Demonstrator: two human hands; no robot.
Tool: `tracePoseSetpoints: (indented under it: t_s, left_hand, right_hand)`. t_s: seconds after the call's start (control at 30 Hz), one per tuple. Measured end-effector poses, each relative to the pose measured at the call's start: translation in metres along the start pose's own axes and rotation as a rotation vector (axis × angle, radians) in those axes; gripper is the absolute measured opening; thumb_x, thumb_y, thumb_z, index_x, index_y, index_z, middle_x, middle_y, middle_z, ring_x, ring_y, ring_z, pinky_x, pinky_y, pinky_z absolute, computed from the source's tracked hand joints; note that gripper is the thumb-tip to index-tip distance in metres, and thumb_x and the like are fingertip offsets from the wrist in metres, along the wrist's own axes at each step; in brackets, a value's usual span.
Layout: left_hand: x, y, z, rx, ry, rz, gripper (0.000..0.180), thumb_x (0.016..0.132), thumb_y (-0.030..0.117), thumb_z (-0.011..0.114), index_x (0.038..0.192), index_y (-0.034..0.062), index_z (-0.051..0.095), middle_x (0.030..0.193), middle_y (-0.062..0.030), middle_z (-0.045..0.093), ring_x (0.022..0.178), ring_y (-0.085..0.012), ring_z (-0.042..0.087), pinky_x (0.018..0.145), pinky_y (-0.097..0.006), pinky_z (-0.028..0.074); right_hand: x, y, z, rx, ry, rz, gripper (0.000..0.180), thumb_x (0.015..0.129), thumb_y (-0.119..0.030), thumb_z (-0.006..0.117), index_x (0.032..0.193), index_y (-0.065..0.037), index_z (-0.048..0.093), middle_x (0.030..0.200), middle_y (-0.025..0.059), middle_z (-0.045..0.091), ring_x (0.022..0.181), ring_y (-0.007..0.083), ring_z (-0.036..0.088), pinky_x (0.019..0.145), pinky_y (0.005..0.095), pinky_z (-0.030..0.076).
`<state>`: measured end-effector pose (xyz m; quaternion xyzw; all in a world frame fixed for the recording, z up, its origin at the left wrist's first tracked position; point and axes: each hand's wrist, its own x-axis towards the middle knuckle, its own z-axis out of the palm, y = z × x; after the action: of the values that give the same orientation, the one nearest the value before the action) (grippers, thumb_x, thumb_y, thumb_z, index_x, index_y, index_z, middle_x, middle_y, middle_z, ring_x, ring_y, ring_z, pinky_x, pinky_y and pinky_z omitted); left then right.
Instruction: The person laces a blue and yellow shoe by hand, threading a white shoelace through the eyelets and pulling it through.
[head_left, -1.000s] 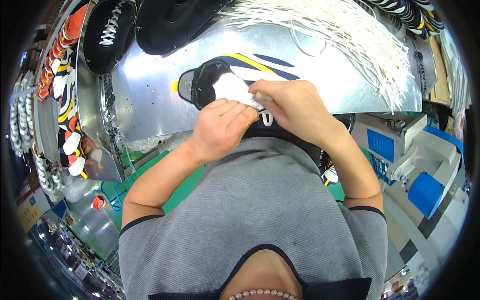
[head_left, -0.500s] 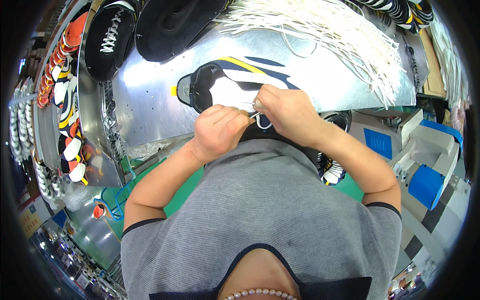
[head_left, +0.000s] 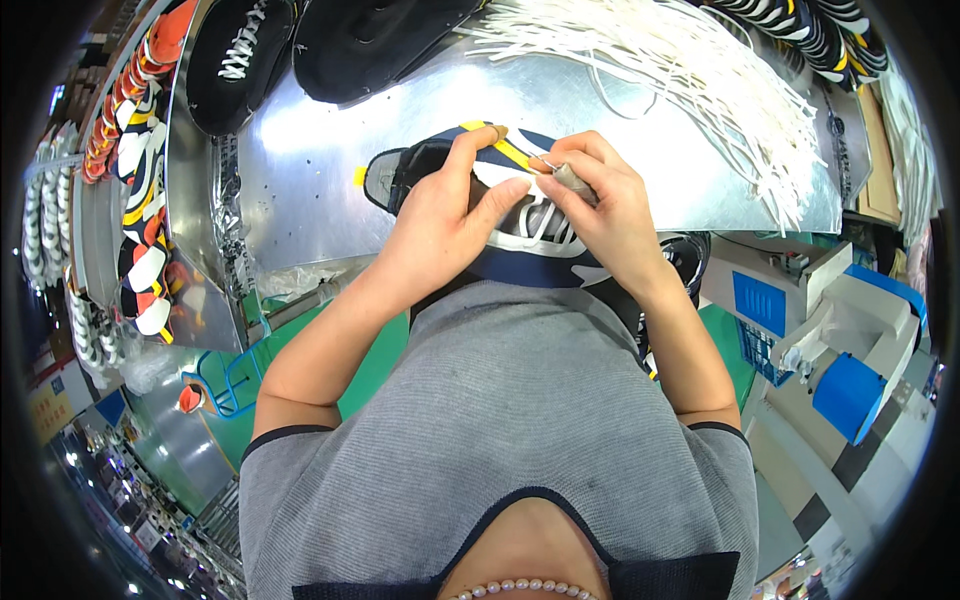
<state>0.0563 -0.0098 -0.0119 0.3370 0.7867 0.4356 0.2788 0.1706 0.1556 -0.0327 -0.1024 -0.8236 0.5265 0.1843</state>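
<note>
A navy, white and yellow shoe upper [head_left: 528, 268] lies at the near edge of the metal table, its heel to the left. White lace [head_left: 545, 222] zigzags through part of its opening. My left hand [head_left: 440, 215] grips the upper's far side panel, thumb on the white eyelet edge and index finger by the yellow strip. In my right hand [head_left: 610, 215] is an awl-like hook tool [head_left: 572, 183] with a short grey handle. Its thin metal tip points left at the far eyelet edge, close to my left fingertips. Whether the tip passes through an eyelet is too small to tell.
A heap of loose white laces [head_left: 690, 90] covers the table's far right. Dark uppers [head_left: 235, 70] stand at the far left, one laced. Stacked orange, white and black uppers [head_left: 140, 220] line the left side. A machine with blue parts [head_left: 850, 395] stands at right.
Both hands have moved from the near lacing edge to the far side of the upper. The upper has shifted and turned, showing the lace zigzag. My left hand has opened out across the panel.
</note>
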Motion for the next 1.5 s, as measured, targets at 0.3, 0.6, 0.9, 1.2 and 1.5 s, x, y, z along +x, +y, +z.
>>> tracePoseSetpoints:
  t_s: [0.3, 0.6, 0.9, 1.2, 1.5]
  left_hand:
    - [0.004, 0.006, 0.020, 0.213, 0.174, 0.110, 0.059, 0.076, 0.028, 0.086, 0.121, 0.0007, 0.058, 0.119, -0.0150, 0.067, 0.111, -0.0279, 0.064, 0.097, -0.037, 0.048]
    - [0.004, -0.012, 0.026, 0.283, 0.306, 0.162, 0.057, 0.072, 0.040, 0.085, 0.116, 0.0107, 0.063, 0.084, -0.0089, 0.067, 0.086, -0.0278, 0.062, 0.084, -0.039, 0.044]
    - [0.000, -0.002, 0.019, 0.233, 0.220, 0.129, 0.048, 0.076, 0.014, 0.083, 0.117, 0.0013, 0.060, 0.117, -0.0123, 0.068, 0.115, -0.0278, 0.062, 0.100, -0.037, 0.045]
    - [0.002, 0.007, 0.022, 0.031, 0.153, -0.107, 0.050, 0.077, 0.012, 0.084, 0.119, 0.0011, 0.059, 0.116, -0.0121, 0.069, 0.103, -0.0247, 0.067, 0.092, -0.034, 0.050]
    - [0.004, -0.003, 0.024, 0.200, 0.256, 0.147, 0.046, 0.077, 0.018, 0.083, 0.116, 0.0042, 0.062, 0.098, -0.0092, 0.068, 0.089, -0.0243, 0.062, 0.082, -0.035, 0.046]
  right_hand:
    - [-0.004, 0.010, 0.001, 0.005, 0.081, 0.042, 0.018, 0.087, -0.005, 0.072, 0.104, -0.003, 0.070, 0.089, 0.0059, 0.064, 0.076, 0.0156, 0.063, 0.067, 0.0274, 0.051]
    - [0.001, 0.006, -0.009, 0.272, -0.097, 0.276, 0.020, 0.092, -0.013, 0.070, 0.106, 0.000, 0.065, 0.087, 0.0060, 0.069, 0.076, 0.0113, 0.064, 0.071, 0.0261, 0.051]
    - [-0.025, -0.018, -0.018, -0.175, -0.106, 0.141, 0.017, 0.094, -0.014, 0.066, 0.104, -0.005, 0.055, 0.082, 0.0124, 0.071, 0.066, 0.0303, 0.068, 0.059, 0.0357, 0.051]
    - [-0.010, -0.023, 0.000, -0.525, -0.106, 0.082, 0.022, 0.095, -0.018, 0.064, 0.106, -0.005, 0.052, 0.072, 0.0117, 0.069, 0.066, 0.0318, 0.068, 0.056, 0.0413, 0.050]
    - [-0.015, -0.037, -0.018, -0.380, -0.103, 0.170, 0.024, 0.094, -0.017, 0.066, 0.106, -0.004, 0.050, 0.071, 0.0094, 0.067, 0.062, 0.0322, 0.066, 0.055, 0.0418, 0.048]
